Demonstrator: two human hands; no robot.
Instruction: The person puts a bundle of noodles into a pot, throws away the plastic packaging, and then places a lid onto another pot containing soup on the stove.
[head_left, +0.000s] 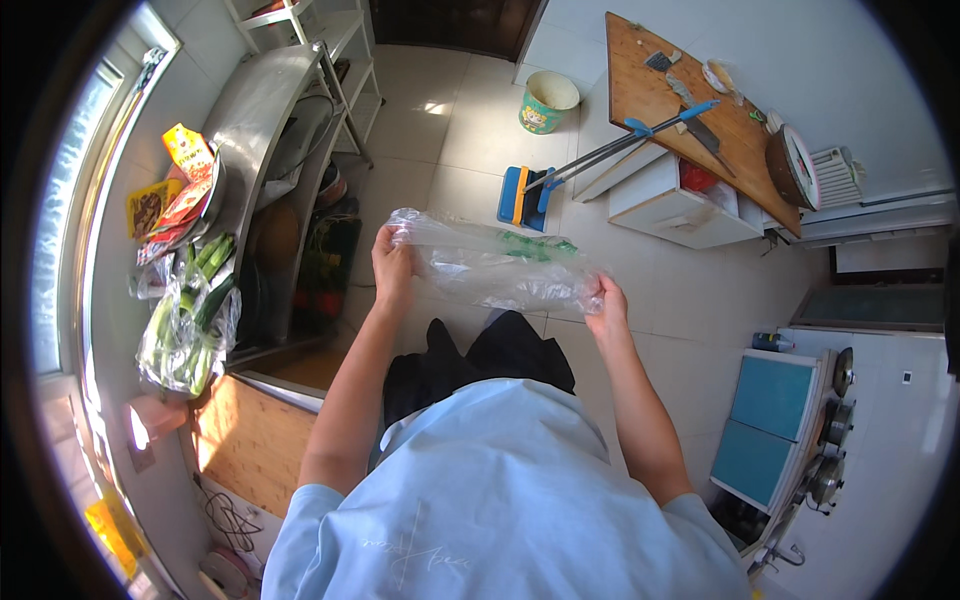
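Observation:
A clear plastic bag (495, 266) with green printing is stretched sideways in front of my body, above the tiled floor. My left hand (393, 266) grips its left end, with the fingers closed on the film. At the other end, my right hand (607, 306) pinches the lower right corner. The bag looks flat and crumpled, and I can see nothing inside it. Below it are my dark trousers (480, 360).
To the left, a steel rack (259, 82) holds bagged green vegetables (187, 322) and food packets (187, 180). Ahead are a green bucket (548, 103) and a blue dustpan (523, 199) with long handles. A wooden-topped table (637, 82) bearing a cleaver (701, 135) stands to the right.

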